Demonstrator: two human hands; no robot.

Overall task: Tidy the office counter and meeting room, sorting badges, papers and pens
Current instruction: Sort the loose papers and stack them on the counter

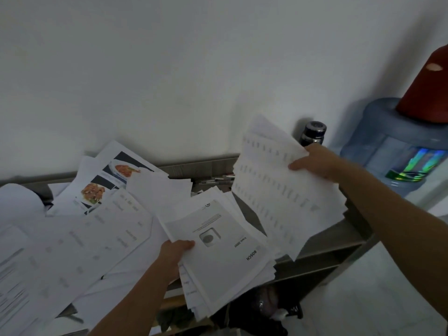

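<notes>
My left hand [175, 253] grips a thick stack of white papers [225, 258] at its left edge, thumb on top; the top sheet shows a printed appliance picture. Raised above the counter, a separate bundle of sheets with faint rows of print [278, 190] is held at its upper right edge by my right hand [315, 161]. Loose papers [97, 229], some with food photos, lie spread over the grey counter [206, 164] to the left. Several pens [218, 179] lie at the back of the counter between the two bundles.
A dark metal flask [313, 132] stands against the white wall behind my right hand. At the far right is a blue water jug [388, 146] with a red cover [429, 88] on top. Shelves [322, 258] and dark clutter [264, 309] sit below the counter.
</notes>
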